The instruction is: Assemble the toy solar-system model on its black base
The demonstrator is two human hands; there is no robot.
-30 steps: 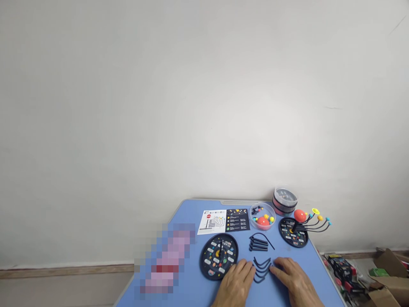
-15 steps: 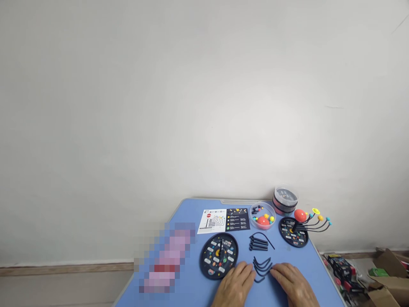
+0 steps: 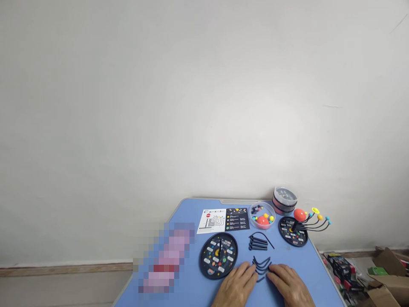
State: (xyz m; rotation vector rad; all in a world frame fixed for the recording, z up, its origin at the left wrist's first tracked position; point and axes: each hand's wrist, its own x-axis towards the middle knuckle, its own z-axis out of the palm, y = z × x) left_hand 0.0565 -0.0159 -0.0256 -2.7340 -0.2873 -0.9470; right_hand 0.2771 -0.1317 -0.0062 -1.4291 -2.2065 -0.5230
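Observation:
Several curved black rods (image 3: pixel 262 263) lie loosely nested on the blue table. My left hand (image 3: pixel 237 281) rests at their left side, its fingers stretched forward and the fingertips by the rod ends. At the right side lies my right hand (image 3: pixel 289 282), fingers extended, their tips at the other ends. Neither hand grips anything that I can see. Just left of my left hand is a round black base (image 3: pixel 219 256) printed with planets, a short black post standing at its middle. Behind the curved rods lie several straight black rods (image 3: pixel 258 243) and one long curved rod (image 3: pixel 267 238).
A printed instruction sheet (image 3: pixel 223 220) lies at the back, beside a clear bowl (image 3: pixel 254 225) of coloured balls. Behind stand stacked round containers (image 3: pixel 284 200). An assembled planet model (image 3: pixel 299 215) stands at the table's right edge. Open cardboard boxes (image 3: pixel 388 290) are on the floor.
Both hands have moved slightly inward, closer to the ends of the curved rods. My left hand now covers part of the front rod. The other things stay in place.

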